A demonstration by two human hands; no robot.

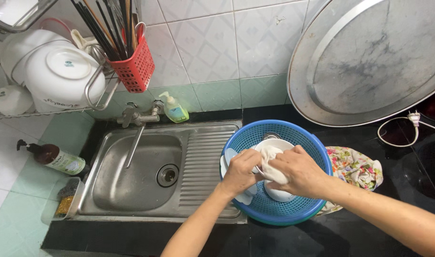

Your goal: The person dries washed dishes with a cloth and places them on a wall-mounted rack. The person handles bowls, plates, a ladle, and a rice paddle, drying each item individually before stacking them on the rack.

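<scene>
i see both hands over the blue basket (pixel 293 209), left hand (pixel 240 171) curled tight on the white bowl (pixel 274 190) rim, right hand (pixel 300 172) fingers folded, pressing a white cloth (pixel 273 164) into it, steel sink (pixel 131 181) left of the basket, floral rag (pixel 358 169) right of it

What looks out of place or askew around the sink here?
Little stands out. A pump bottle lies on its side left of the sink, and a loose white plug cord trails across the black counter.
</scene>
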